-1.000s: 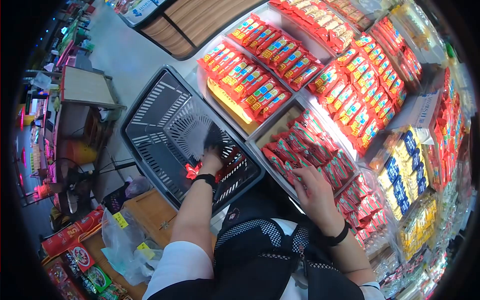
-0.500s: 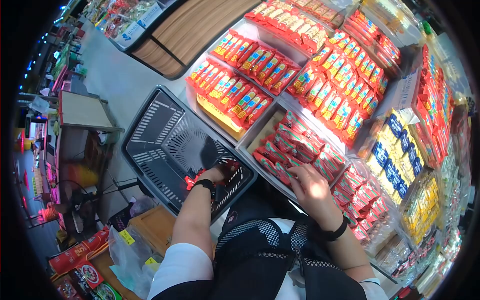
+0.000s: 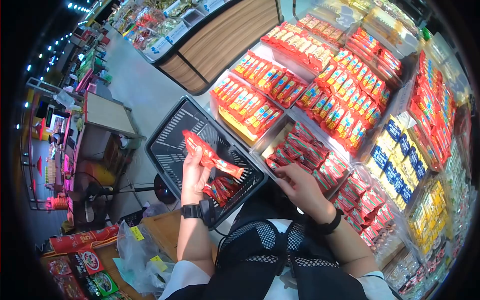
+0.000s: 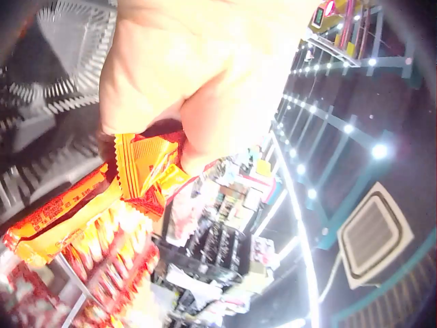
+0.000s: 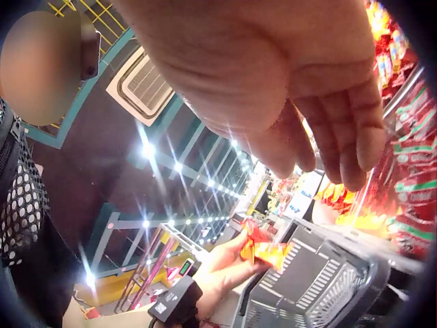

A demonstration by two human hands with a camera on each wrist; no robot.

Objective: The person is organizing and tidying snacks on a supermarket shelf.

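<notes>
My left hand (image 3: 196, 170) grips red snack packets (image 3: 214, 160) above a grey shopping basket (image 3: 170, 131). In the left wrist view, crinkled orange-red wrappers (image 4: 68, 215) stick out below the left hand (image 4: 184, 75). More red packets (image 3: 221, 191) lie in the basket, by the left wrist. My right hand (image 3: 304, 194) hovers at the near edge of a bin of red-and-green packets (image 3: 302, 145). Its fingers (image 5: 328, 130) hang relaxed with nothing between them in the right wrist view.
Divided bins of red-and-yellow packets (image 3: 250, 107) stand beyond the basket. Blue-and-cream packets (image 3: 392, 160) and yellow packets (image 3: 427, 220) are at the right. A plastic bag (image 3: 142, 260) lies on a wooden surface at lower left. A wood-panelled counter (image 3: 220, 42) stands farther back.
My left hand has come up from inside the basket, bringing red packets with it. The right hand stays by the red-and-green bin. The head view has shifted.
</notes>
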